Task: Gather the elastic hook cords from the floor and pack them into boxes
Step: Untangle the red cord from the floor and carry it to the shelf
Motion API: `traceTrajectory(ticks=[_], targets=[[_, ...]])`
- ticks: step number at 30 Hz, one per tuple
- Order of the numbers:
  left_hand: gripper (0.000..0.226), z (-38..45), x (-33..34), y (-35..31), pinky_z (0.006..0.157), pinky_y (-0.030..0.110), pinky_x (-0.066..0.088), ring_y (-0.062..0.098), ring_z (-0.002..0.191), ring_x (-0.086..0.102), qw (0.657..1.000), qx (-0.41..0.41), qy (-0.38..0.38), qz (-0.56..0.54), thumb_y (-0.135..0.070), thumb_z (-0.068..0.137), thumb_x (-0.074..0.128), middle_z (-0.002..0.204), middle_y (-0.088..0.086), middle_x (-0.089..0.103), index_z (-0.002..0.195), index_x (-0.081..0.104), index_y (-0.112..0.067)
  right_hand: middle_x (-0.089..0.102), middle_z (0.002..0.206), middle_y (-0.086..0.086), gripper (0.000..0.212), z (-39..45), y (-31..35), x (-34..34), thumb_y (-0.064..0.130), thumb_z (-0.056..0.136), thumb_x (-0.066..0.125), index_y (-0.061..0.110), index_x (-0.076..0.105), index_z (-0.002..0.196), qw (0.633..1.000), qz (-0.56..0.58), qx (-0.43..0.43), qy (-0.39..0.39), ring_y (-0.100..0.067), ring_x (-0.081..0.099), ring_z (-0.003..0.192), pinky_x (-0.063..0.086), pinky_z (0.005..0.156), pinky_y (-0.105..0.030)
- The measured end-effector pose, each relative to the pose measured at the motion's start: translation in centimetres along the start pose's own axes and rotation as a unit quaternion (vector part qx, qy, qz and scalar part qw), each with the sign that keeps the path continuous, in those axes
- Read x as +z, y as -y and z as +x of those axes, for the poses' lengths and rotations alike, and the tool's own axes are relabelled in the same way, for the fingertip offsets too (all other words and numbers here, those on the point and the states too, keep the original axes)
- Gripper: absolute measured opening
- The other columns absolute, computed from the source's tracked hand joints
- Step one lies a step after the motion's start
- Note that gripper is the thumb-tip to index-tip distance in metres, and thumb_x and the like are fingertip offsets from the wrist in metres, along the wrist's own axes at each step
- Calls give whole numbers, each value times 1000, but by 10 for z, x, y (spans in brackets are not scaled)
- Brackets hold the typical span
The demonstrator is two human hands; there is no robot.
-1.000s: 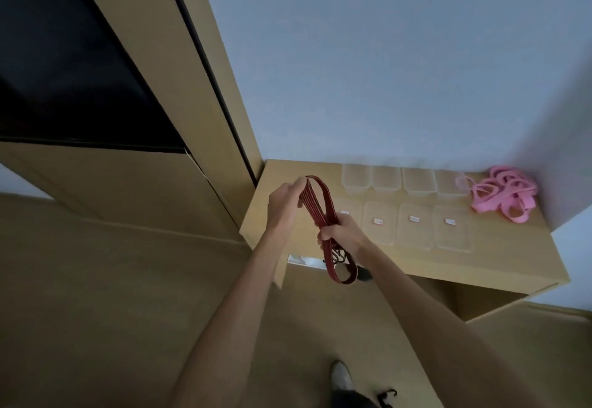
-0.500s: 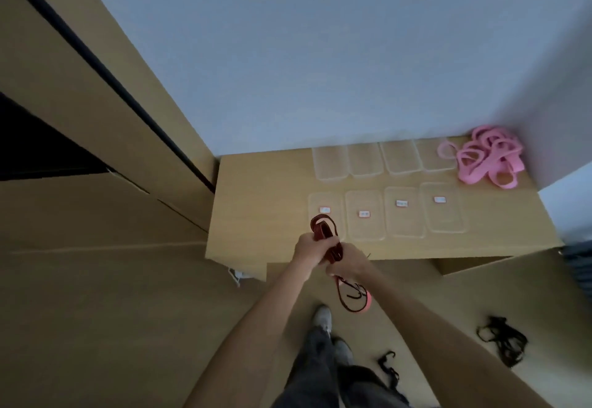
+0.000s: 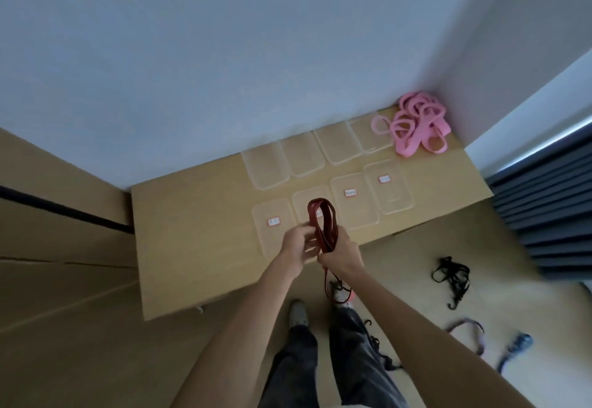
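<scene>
Four open boxes (image 3: 302, 159) hold nothing visible.

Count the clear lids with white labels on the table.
4, in the front row: leftmost lid; second lid, partly behind the red cord; third lid; rightmost lid. The four unlabelled boxes sit behind.
</scene>
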State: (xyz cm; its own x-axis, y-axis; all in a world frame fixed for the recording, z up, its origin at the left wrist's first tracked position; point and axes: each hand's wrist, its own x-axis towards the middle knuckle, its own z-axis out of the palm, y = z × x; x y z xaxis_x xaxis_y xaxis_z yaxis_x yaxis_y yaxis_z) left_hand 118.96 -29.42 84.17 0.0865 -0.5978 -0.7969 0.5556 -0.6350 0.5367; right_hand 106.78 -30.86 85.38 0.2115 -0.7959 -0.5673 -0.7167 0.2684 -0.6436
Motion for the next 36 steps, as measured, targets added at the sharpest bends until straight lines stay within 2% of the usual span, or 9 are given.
traceTrajectory(ticks=[3,7,13,18,21,25,31,33,36], targets=[[27,11,19,-3,63,27,48,18,66,62,999,6,-2,41,0,85,56,79,6,71,101,75,-9,59,87,12,58,11,-8,-14,5,70,66,23,48,122,1000,1,7,-12,-3,56,79,38,57,-17],[24,25,45,4,60,24,49,14,63,64,996,13,-5,91,-5,85,57,76,2,73,94,78,-15,59,87,12,54,27,-18,-27,9,73,64,22,48,123,1000,-6,14,-22,-17,59,86,44,64,-26],[19,56,67,14,51,22,44,21,67,61,987,39,-54,149,-7,90,55,78,11,69,85,73,-3,65,100,0,66,56,-45,-49,3,75,64,23,41,134,999,-7,19,-28,-22,59,89,47,69,-30],[18,75,86,29,83,44,57,24,81,65,966,75,-98,225,-6,95,52,89,12,67,100,69,-4,64,110,-4,71,77,-73,-71,3,74,66,22,40,137,999,-9,32,-33,-22,56,94,47,75,-33],[25,80,95,30,87,36,55,20,95,64,918,121,-153,346,-10,96,51,103,4,69,113,69,-8,65,102,-3,65,88,-81,-85,5,73,63,24,42,132,998,-7,38,-42,-27,60,93,48,74,-34],[24,73,82,33,81,31,51,19,97,62,844,208,-243,430,-5,94,50,105,5,68,109,69,-7,63,95,2,68,105,-69,-95,10,71,66,27,41,133,999,-12,10,-30,-23,60,86,46,67,-31],[17,66,18,26,57,29,37,22,70,52,798,209,-344,449,6,87,47,79,5,54,79,54,-7,63,95,3,74,107,-30,-52,8,75,66,28,37,139,991,-63,-85,84,-17,59,79,43,58,-16],[15,68,5,18,57,38,40,27,68,52,793,207,-351,454,6,84,45,81,8,53,79,51,-6,66,94,-1,67,109,-19,-32,7,75,63,28,38,134,989,-85,-82,87,-21,61,76,50,59,-26],[24,75,-3,7,71,34,48,24,91,61,783,229,-338,470,1,91,48,107,7,61,106,64,-8,68,96,-8,60,114,-6,-9,5,76,60,22,41,130,990,-99,-74,68,-30,64,82,58,73,-42]])
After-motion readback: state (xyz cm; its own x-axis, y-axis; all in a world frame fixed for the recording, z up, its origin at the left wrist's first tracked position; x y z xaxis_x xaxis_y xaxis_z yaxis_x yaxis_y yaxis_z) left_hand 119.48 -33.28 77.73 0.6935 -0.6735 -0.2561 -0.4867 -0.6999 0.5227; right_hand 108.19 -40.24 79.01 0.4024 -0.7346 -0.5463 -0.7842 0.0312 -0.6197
